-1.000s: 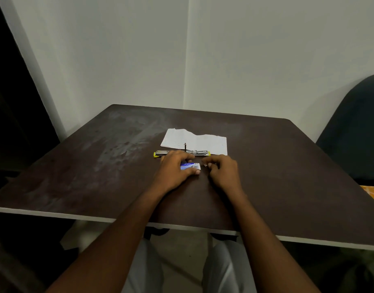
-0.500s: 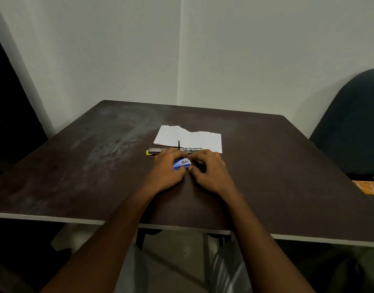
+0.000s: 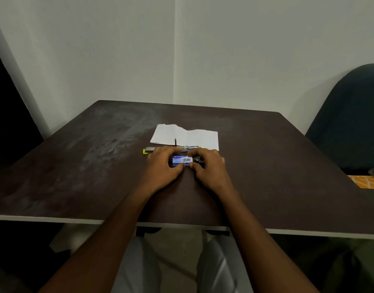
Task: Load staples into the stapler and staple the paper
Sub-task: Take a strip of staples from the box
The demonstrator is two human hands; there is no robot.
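A small blue-and-white staple box point(image 3: 182, 160) lies on the dark table between my two hands. My left hand point(image 3: 162, 168) grips its left end with thumb and fingers. My right hand point(image 3: 209, 168) pinches its right end. Just behind the hands lies the stapler point(image 3: 152, 149), swung open flat, yellow at its left tip, with a thin metal part standing upright in its middle. White paper point(image 3: 188, 136) with a torn top edge lies flat behind the stapler.
The brown table point(image 3: 266, 166) has a white front edge close to my body and dusty smears on its left half. A dark chair back point(image 3: 351, 119) stands at the right. White walls meet in a corner behind the table.
My right hand moved left onto the staple box's right end, so both hands now hold it. The box shifted slightly and its printed top faces the camera.
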